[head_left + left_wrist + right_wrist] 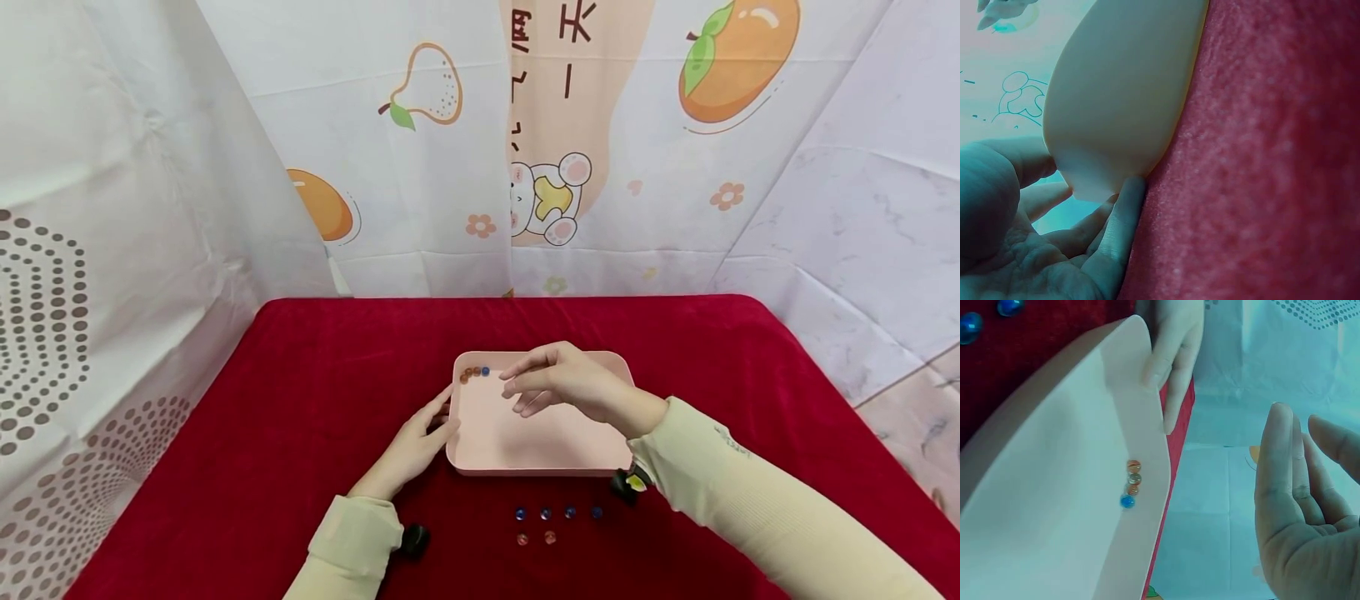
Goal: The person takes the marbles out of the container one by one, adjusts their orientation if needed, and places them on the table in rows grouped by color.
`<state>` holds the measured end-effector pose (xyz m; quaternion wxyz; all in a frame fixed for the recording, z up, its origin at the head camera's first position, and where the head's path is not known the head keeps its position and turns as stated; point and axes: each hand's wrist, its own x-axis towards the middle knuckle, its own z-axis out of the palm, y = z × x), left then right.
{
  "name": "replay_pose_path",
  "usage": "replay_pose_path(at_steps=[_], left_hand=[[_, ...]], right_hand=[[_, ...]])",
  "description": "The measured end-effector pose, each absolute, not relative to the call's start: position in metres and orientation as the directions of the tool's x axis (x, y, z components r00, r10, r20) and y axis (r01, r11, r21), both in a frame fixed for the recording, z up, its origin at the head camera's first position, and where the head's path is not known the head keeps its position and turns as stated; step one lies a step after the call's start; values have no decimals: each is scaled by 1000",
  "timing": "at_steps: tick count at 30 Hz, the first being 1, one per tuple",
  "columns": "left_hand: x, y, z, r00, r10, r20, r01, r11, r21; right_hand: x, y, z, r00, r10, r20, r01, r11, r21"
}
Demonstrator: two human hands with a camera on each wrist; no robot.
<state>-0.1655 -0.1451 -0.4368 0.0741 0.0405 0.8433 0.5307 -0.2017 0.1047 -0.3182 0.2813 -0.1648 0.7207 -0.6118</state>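
Beads are what your hands are working around, and the pink tray (pixel 540 442) on the red cloth (pixel 285 400) is the thing to place everything by. Your left hand (pixel 411 446) lies against the tray's left wall, fingers nearly straight and resting along the rim; the left wrist view shows a fingertip (pixel 1127 206) pressed to the tray's outer side where it meets the cloth, gripping nothing. Your right hand (pixel 566 383) hovers above the tray's far half, fingers loosely spread and slightly bent. In the right wrist view its palm (pixel 1300 531) is bare and open, with no bead between the fingertips.

Inside the tray, four beads sit in the far-left corner, touching in a short row: three orange beads (pixel 469 373) and one blue bead (pixel 486 371) at the end of the row nearer the tray's middle. The right wrist view shows the same cluster (pixel 1131 482) tucked against the tray wall.

Outside the tray, just beside its near edge on the cloth, more beads lie apart from one another: a row of four blue beads (pixel 558 512), and nearer to you two orange ones (pixel 536 538). Your pale sleeves (pixel 750 500) reach to both wrists. White printed curtains (pixel 420 167) hang behind the table, beyond the tray's far side.
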Motion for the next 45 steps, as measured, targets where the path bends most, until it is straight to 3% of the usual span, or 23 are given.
replay_pose_path(at_steps=[45], left_hand=[[-167, -144, -437, -985, 143, -93, -23, 430, 903]], right_hand=[[-250, 78, -331, -850, -479, -221, 175, 140, -975]])
